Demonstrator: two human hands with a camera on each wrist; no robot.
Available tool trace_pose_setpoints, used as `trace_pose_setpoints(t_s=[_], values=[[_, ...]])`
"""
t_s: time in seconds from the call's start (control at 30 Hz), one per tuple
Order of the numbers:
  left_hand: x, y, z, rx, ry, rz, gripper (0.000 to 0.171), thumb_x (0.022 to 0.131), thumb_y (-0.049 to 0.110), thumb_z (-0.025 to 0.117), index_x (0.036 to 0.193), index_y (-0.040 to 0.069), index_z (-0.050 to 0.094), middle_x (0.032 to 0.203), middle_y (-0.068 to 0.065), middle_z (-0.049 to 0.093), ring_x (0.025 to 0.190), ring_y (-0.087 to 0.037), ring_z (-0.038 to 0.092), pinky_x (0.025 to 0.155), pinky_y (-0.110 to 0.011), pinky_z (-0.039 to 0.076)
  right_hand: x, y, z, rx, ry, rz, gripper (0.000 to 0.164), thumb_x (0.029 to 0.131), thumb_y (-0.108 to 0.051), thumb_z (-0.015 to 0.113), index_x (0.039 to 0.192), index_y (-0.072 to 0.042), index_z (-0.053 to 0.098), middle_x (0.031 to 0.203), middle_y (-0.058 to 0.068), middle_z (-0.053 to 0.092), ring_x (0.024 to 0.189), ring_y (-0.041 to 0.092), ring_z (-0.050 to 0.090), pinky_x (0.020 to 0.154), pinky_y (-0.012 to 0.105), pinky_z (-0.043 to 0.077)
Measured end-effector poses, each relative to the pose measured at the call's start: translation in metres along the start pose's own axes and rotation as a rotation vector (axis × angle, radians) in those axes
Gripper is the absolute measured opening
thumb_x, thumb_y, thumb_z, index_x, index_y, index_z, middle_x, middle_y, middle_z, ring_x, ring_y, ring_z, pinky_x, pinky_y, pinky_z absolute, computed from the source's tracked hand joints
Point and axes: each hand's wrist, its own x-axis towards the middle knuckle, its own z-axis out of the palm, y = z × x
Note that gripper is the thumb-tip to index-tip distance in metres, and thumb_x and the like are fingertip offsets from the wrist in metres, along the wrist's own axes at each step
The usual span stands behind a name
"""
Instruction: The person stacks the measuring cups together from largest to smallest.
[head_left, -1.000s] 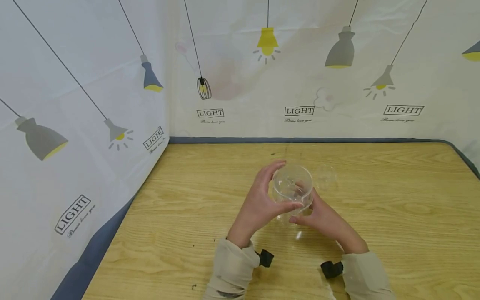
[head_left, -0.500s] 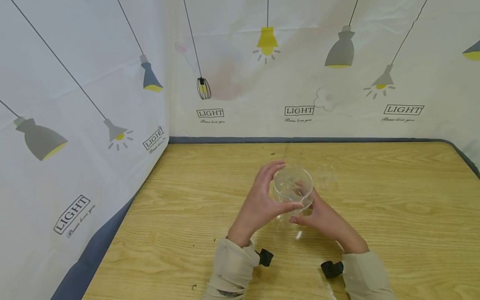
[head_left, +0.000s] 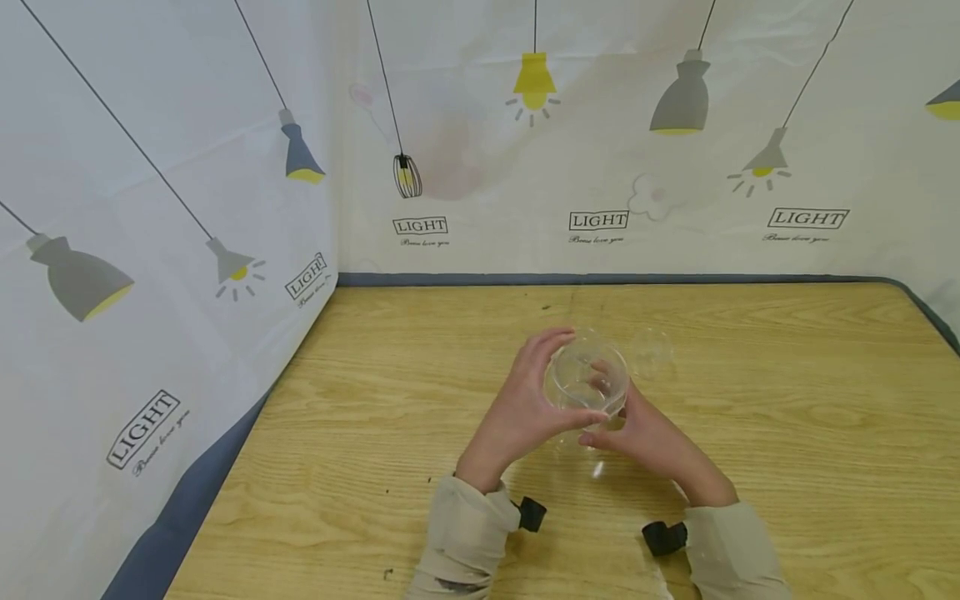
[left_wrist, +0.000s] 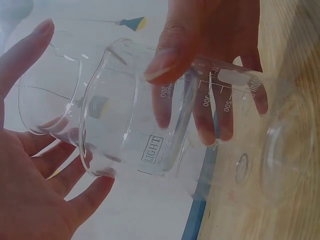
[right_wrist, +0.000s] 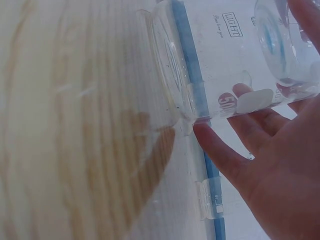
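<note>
My left hand (head_left: 513,412) grips a clear glass beaker (left_wrist: 47,95), thumb on the near side and fingers round the far side. This smaller beaker sits partly inside a larger clear beaker (left_wrist: 235,150) with white graduations, low over or on the table; whether its base touches the wood I cannot tell. My right hand (head_left: 652,433) holds the larger beaker from the right, its fingers curled round the wall. In the left wrist view, the larger beaker's spouted rim surrounds the smaller one's wall. Both look see-through, with nothing visible inside the smaller one.
Just beyond the right hand, a small clear vessel (head_left: 651,352) stands on the wood-grain table (head_left: 360,417). A white cloth (head_left: 465,150) printed with lamps hangs along the back and left, its blue border at the table's edge. Black wrist mounts (head_left: 532,515) jut from the sleeves.
The left hand has shifted slightly right and toward the person, the smaller beaker's rim moving with it. The right hand and the vessel beyond it stay put.
</note>
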Motion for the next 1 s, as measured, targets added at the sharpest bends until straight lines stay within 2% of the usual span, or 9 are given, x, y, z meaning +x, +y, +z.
trace_pose_setpoints(t_s=[0.27, 0.37, 0.6, 0.83, 1.0], values=[[0.0019, -0.0034, 0.002, 0.067, -0.025, 0.026, 0.089, 0.06, 0.048, 0.077, 0.134, 0.017, 0.036, 0.138, 0.012, 0.025, 0.126, -0.005, 0.025, 0.098, -0.037, 0.033, 0.0014, 0.0014, -0.0005, 0.034, 0.001, -0.026, 0.093, 0.074, -0.026, 0.074, 0.142, -0.026, 0.011, 0.139, 0.01, 0.032, 0.125, 0.026, 0.031, 0.093, 0.056, 0.031], [0.0024, -0.0041, 0.0031, 0.103, -0.037, 0.02, 0.09, 0.06, 0.048, 0.077, 0.133, 0.015, 0.038, 0.139, 0.011, 0.025, 0.126, -0.006, 0.024, 0.098, -0.036, 0.033, 0.0017, 0.0017, -0.0007, 0.041, -0.002, -0.026, 0.093, 0.074, -0.026, 0.074, 0.141, -0.028, 0.011, 0.138, 0.009, 0.033, 0.124, 0.026, 0.033, 0.092, 0.055, 0.033], [0.0027, -0.0046, 0.0046, 0.156, -0.052, 0.006, 0.09, 0.06, 0.054, 0.074, 0.133, 0.016, 0.038, 0.14, 0.008, 0.025, 0.127, -0.008, 0.024, 0.097, -0.036, 0.034, 0.0014, 0.0013, -0.0009, 0.041, -0.006, -0.013, 0.093, 0.073, -0.028, 0.074, 0.14, -0.036, 0.01, 0.138, 0.005, 0.032, 0.124, 0.024, 0.033, 0.09, 0.052, 0.036], [0.0011, -0.0058, 0.0043, 0.135, -0.077, -0.021, 0.091, 0.06, 0.057, 0.072, 0.134, 0.018, 0.036, 0.141, 0.01, 0.024, 0.127, -0.008, 0.023, 0.096, -0.038, 0.035, 0.001, -0.0005, -0.001, 0.063, -0.009, -0.013, 0.093, 0.072, -0.032, 0.074, 0.139, -0.039, 0.012, 0.137, 0.006, 0.032, 0.122, 0.024, 0.036, 0.088, 0.051, 0.038], [0.0015, -0.0071, 0.005, 0.14, -0.087, -0.035, 0.091, 0.06, 0.054, 0.074, 0.134, 0.017, 0.036, 0.14, 0.011, 0.023, 0.127, -0.008, 0.024, 0.096, -0.037, 0.035, 0.0012, -0.0014, -0.0008, 0.056, -0.008, -0.01, 0.092, 0.071, -0.034, 0.074, 0.139, -0.04, 0.012, 0.137, 0.007, 0.032, 0.122, 0.025, 0.036, 0.088, 0.052, 0.037]])
